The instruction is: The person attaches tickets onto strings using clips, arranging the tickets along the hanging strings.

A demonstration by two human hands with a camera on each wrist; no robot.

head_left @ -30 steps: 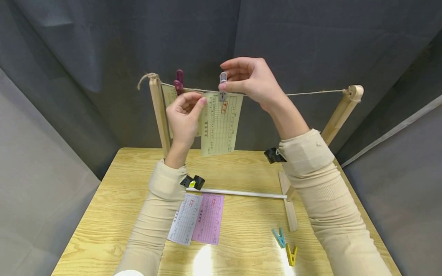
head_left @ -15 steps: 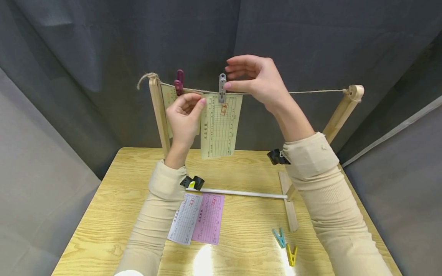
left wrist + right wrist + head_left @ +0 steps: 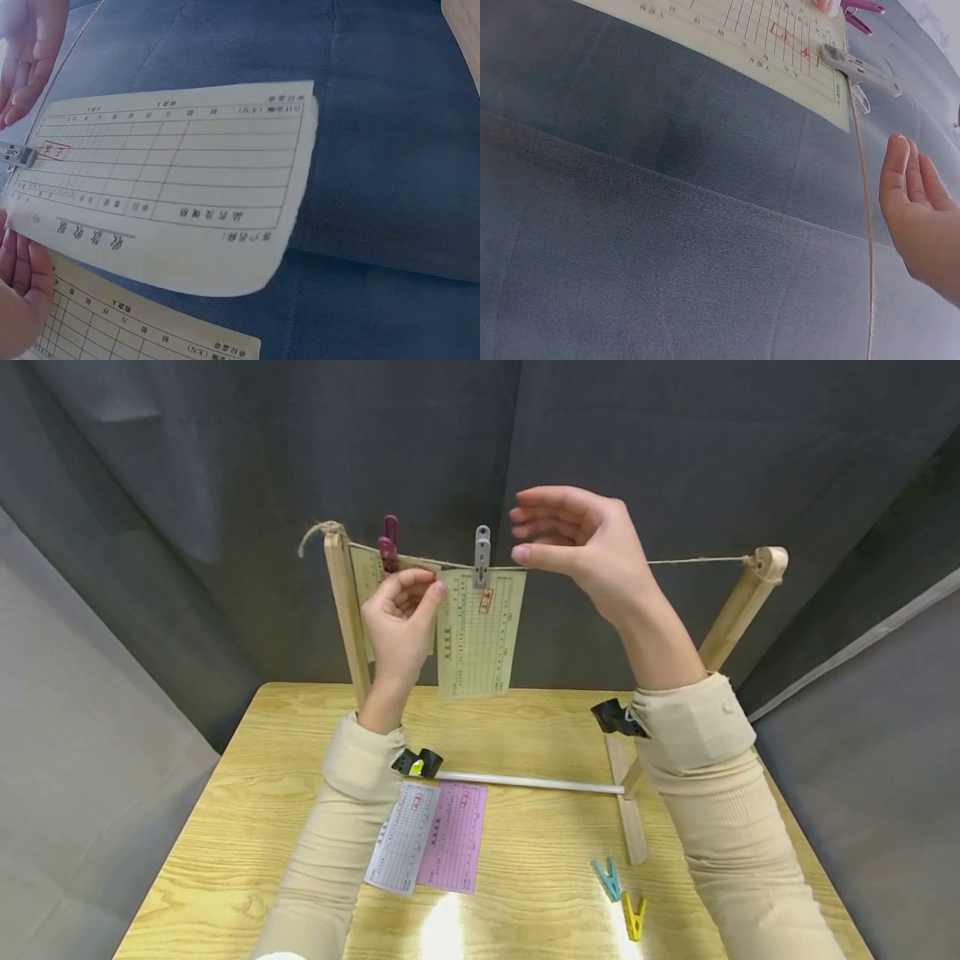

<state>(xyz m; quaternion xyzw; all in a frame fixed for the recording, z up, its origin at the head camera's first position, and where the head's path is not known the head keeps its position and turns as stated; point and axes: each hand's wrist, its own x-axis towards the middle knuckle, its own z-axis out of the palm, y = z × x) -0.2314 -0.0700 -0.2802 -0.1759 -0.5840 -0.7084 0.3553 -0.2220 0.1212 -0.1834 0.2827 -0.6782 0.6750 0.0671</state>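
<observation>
I find the twine bare toward the right post; the grey peg and maroon peg crowd its left end.

Pale yellow gridded slip with red stamp, grey clothespin; maroon clothespin at nine o'clock.

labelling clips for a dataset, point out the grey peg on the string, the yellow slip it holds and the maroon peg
grey peg (image 3: 482, 553), head view, middle of its body.
yellow slip (image 3: 480, 639), head view, centre of the printed face.
maroon peg (image 3: 388, 543), head view, middle of its body.
</observation>
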